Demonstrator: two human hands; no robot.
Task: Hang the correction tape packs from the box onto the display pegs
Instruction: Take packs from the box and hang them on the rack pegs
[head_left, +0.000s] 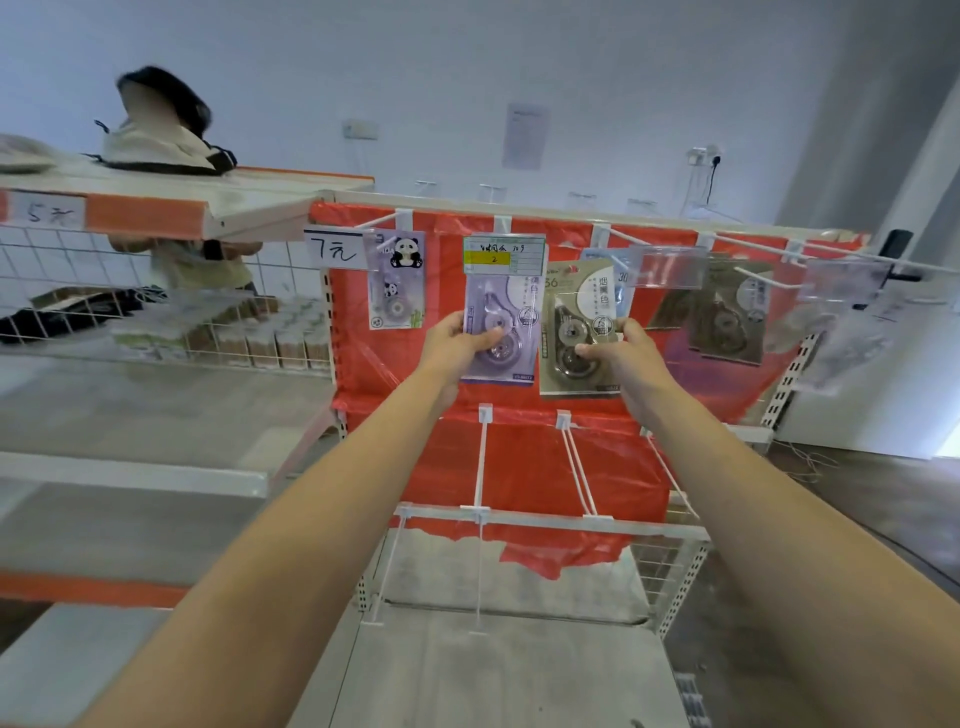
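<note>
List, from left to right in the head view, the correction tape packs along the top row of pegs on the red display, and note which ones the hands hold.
panda pack → purple pack, held by the left hand → beige pack, held by the right hand → dark packs hanging at the right.

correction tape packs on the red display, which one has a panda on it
The panda pack, leftmost in the top row beside the handwritten price sign. No hand touches it; the others show no panda.
</note>
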